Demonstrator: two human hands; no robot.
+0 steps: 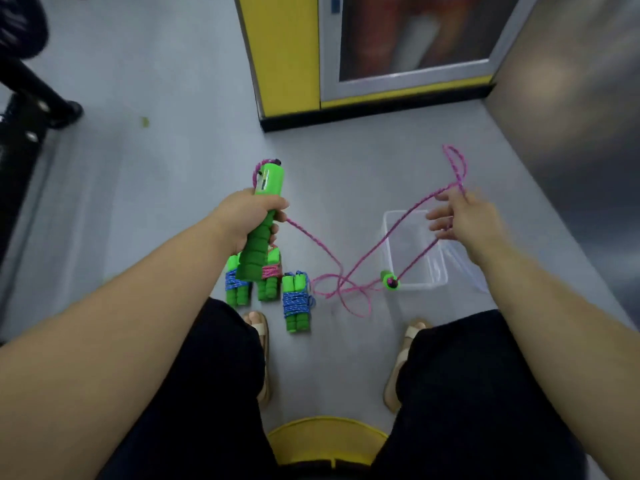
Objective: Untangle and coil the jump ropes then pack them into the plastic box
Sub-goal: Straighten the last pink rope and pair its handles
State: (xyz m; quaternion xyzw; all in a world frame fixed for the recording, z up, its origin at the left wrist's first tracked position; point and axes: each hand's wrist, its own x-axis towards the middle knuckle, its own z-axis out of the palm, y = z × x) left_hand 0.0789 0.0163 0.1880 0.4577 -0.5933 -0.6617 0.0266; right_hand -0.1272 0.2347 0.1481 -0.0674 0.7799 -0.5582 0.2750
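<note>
My left hand [252, 216] grips a green jump-rope handle [261, 223] held upright above the floor. Its pink rope [322, 251] runs down to a loose tangle on the floor, then up over my right hand [464, 216], whose fingers are spread, with a loop of rope sticking up above them. The rope's other green handle [390, 279] hangs against the near rim of the clear plastic box [436, 271]. Three coiled ropes with green handles lie on the floor: two wrapped in blue [296, 301] [235, 284], one in pink [270, 271].
I sit on a yellow stool [327, 439] with my sandalled feet either side of the ropes. A yellow cabinet [284, 57] with a glass door stands ahead, a grey wall runs on the right. Another person's dark shoe [65, 114] is at the far left.
</note>
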